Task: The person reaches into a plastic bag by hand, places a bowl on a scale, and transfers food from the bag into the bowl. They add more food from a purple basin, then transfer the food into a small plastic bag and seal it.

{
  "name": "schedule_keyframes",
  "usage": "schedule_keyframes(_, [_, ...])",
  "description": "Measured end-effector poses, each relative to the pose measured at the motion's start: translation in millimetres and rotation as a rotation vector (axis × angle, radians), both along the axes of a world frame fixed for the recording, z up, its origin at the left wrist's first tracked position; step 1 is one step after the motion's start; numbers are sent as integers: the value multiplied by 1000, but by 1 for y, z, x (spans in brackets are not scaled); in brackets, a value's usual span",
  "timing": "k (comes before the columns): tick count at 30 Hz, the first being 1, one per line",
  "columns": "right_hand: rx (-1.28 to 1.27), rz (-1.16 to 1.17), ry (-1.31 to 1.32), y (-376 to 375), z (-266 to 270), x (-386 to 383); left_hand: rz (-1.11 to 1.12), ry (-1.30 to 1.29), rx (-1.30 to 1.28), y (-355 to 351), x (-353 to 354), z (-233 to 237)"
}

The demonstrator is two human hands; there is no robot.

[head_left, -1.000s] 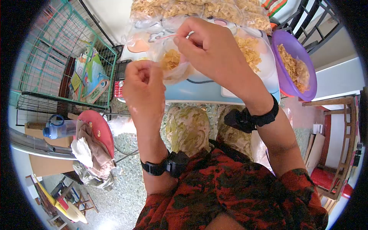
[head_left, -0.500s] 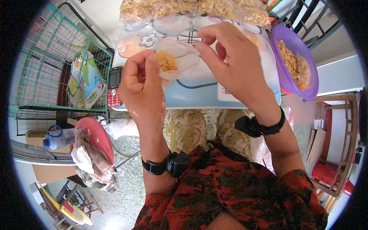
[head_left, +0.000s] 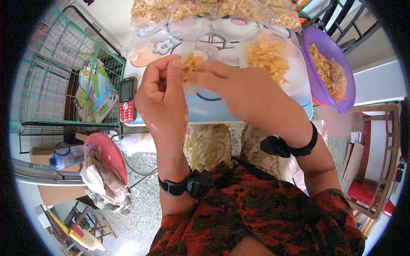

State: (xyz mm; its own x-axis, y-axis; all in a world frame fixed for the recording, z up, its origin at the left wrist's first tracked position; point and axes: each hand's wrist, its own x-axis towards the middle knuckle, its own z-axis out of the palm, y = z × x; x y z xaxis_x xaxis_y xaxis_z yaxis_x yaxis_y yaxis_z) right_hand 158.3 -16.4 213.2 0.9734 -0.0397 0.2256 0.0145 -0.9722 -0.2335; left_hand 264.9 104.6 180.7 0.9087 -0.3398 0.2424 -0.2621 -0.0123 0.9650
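Observation:
My left hand (head_left: 160,91) is closed, thumb and fingers pinching the edge of a small clear plastic bag (head_left: 191,64) with yellowish dried flakes inside. My right hand (head_left: 260,91) reaches across to the bag from the right; its fingers lie over the bag's side and are smeared by motion. To the right of the bag, past my right hand, a heap of loose flakes (head_left: 267,57) rests on a pale round plate (head_left: 299,81). Part of the bag is hidden behind my fingers.
Several filled clear bags (head_left: 241,10) line the far side of the table (head_left: 213,113). A purple basin (head_left: 351,77) of flakes stands at the right. A red-and-black phone (head_left: 127,100) lies by the left edge, beside a green wire cage (head_left: 51,77). Below is a red stool (head_left: 113,155) draped with cloths.
My right hand has swung left and down from above the bag to its side, uncovering the plate of flakes. My left hand keeps its pinch on the bag.

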Motion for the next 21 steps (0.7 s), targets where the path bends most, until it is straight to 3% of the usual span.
schedule_keyframes(5, [63, 35, 15, -8, 2, -19, -18, 58, -58, -7, -6, -4])
schedule_keyframes(8, [143, 43, -219, -26, -4, -35, -24, 59, -29, -10, -10, -1])
schedule_keyframes(11, [51, -64, -339, -59, 0, -61, -30, 40, 34, -11, -12, 2])
schedule_keyframes(14, [304, -373, -172, -79, 19, -85, -56, 43, 46, -18, -16, 3])
schedule_keyframes(17, [296, -416, -173, -98, 22, -96, -64, 54, 69, -20, -16, 10])
schedule_keyframes(21, [132, -310, -102, -114, 16, -92, -31, 28, 45, -18, -11, 12])
